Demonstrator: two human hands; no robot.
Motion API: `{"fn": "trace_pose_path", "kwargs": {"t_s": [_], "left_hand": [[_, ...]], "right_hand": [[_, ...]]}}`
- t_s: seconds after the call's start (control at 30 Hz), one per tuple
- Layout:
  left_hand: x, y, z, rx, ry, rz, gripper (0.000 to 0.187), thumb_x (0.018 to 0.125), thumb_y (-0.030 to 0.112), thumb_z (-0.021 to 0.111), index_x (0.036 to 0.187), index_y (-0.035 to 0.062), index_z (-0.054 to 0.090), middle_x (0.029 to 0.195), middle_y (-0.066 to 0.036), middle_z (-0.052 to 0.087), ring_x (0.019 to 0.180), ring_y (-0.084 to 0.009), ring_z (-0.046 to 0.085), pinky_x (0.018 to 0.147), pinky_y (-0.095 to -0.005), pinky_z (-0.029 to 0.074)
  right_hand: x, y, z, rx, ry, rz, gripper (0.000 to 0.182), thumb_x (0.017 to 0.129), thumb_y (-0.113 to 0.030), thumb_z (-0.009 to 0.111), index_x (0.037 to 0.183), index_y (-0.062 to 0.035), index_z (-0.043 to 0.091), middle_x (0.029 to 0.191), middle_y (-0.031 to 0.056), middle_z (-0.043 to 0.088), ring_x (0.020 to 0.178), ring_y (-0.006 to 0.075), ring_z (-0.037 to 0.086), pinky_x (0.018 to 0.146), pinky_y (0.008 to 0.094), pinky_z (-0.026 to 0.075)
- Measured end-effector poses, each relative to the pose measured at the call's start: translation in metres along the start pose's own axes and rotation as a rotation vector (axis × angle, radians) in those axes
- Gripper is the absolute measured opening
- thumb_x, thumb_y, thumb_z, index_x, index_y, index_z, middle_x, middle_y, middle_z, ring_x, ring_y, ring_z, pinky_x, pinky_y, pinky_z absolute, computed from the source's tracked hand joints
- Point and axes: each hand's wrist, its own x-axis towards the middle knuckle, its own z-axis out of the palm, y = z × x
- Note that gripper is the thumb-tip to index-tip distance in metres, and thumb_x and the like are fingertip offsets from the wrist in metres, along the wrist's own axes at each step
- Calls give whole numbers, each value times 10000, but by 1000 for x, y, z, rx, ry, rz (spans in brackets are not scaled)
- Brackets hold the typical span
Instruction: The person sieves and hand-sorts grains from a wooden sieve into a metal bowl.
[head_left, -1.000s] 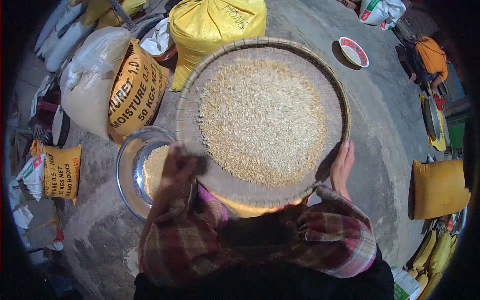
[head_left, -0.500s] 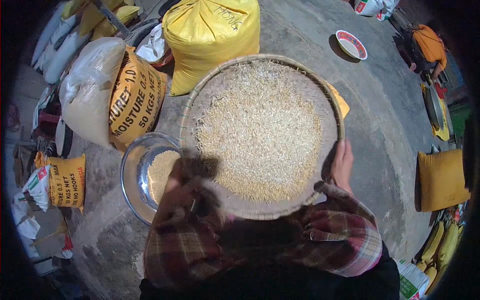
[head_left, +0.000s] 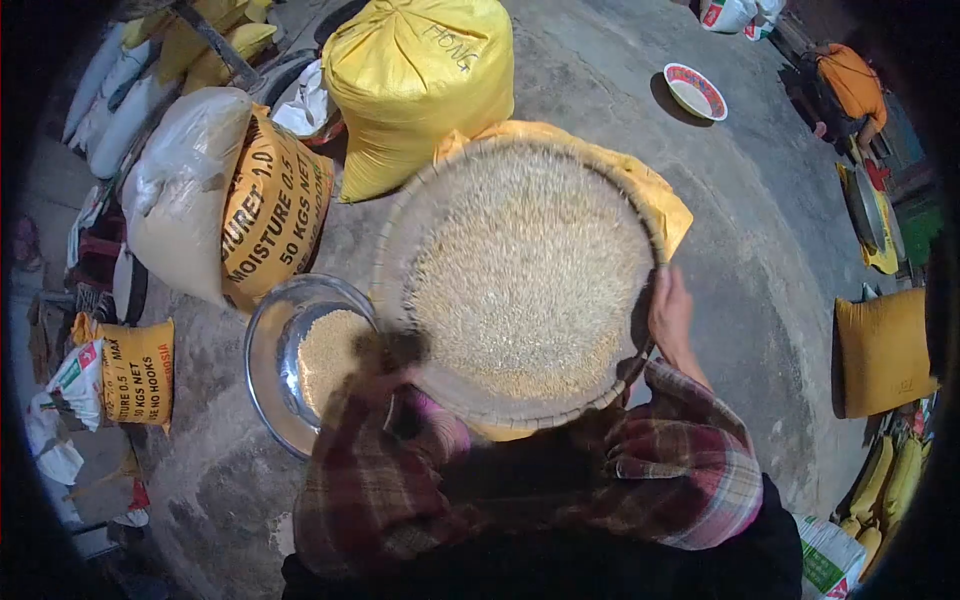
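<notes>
A round winnowing tray (head_left: 657, 220) with a bound rim is held in front of my body. Pale, unhusked-looking grain (head_left: 530, 290) covers most of its floor, smeared by motion. My right hand (head_left: 672, 315) grips the rim on the right side, fingers partly under it. On the left, my left hand (head_left: 378, 368) is closed on the rim, dark with shadow and blurred. Close by that hand, a shiny metal bowl (head_left: 256, 385) stands on the floor with more grain (head_left: 328, 350) in it. An orange-yellow sack (head_left: 668, 212) lies beneath the tray, partly hidden.
A full yellow sack (head_left: 420, 90) and a printed sack (head_left: 275, 200) stand ahead on the left. A patterned basin (head_left: 695, 95) sits farther off on the concrete floor (head_left: 770, 230). A person in orange (head_left: 852, 82) is at upper right. Corn cobs (head_left: 893, 490) lie at lower right.
The tray's far edge has come down in view, showing more of the orange-yellow sack beneath. The grain has become more streaked. Both hands still hold the rim.
</notes>
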Motion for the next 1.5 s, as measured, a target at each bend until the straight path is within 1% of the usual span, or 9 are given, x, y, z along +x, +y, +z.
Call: {"fn": "trace_pose_path", "kwargs": {"t_s": [0.4,0.47,0.57,0.7,0.87,0.9,1.13,1.23,1.5], "left_hand": [[9,73,0,-497,-85,-271,506,782,142,634,1212,38,387,967,-57,546,797,-135,545,741,-328,478],[4,74,9,-449,-17,-402,547,778,111,636,1245,34,364,956,-48,552,810,-136,545,734,-319,473],[-4,43,8,-197,-96,-121,557,763,87,644,1244,32,369,1063,-76,516,933,-174,523,738,-314,468],[-4,84,0,-528,-35,-397,577,761,68,651,1260,4,369,1122,-99,512,1003,-206,507,866,-328,413],[8,51,-9,-280,-79,280,487,746,90,663,1174,18,442,1007,-88,562,915,-193,540,744,-286,465],[9,46,13,-559,60,-71,459,769,97,639,1175,28,435,1041,-78,552,894,-170,541,727,-269,462],[-6,77,10,-541,-134,-317,447,787,88,592,1196,32,419,1045,-61,549,857,-132,534,733,-287,456],[-29,91,5,-411,0,-33,465,773,94,617,1192,26,427,1051,-64,546,884,-146,533,771,-291,451],[0,55,8,-387,-77,-210,562,751,82,649,1239,15,378,1073,-85,541,959,-194,532,826,-316,445]], "right_hand": [[20,15,4,-53,-141,51,350,910,-287,393,969,26,537,821,284,557,818,451,539,662,459,424],[27,32,1,-56,-154,61,342,905,-277,406,957,31,546,834,285,559,828,453,539,673,461,425],[7,21,15,-16,15,-76,317,907,-257,402,936,25,542,828,285,559,806,439,557,658,458,423],[23,-1,6,-97,-67,23,302,913,-257,397,932,16,524,812,277,559,774,433,561,621,458,417],[25,-22,-16,130,115,-39,306,915,-263,394,933,14,524,775,269,554,758,437,553,585,439,415],[26,-2,-2,31,51,-28,312,914,-264,396,927,18,529,783,263,562,762,423,563,603,433,420],[4,21,-4,-46,-98,97,328,907,-269,412,910,34,539,794,267,563,747,389,576,657,421,425],[1,3,-19,-6,-61,95,319,912,-261,406,897,32,533,769,257,561,700,372,572,621,407,422],[23,17,15,-51,-79,-29,322,910,-276,397,890,21,520,745,279,545,732,459,538,609,465,412]]}}
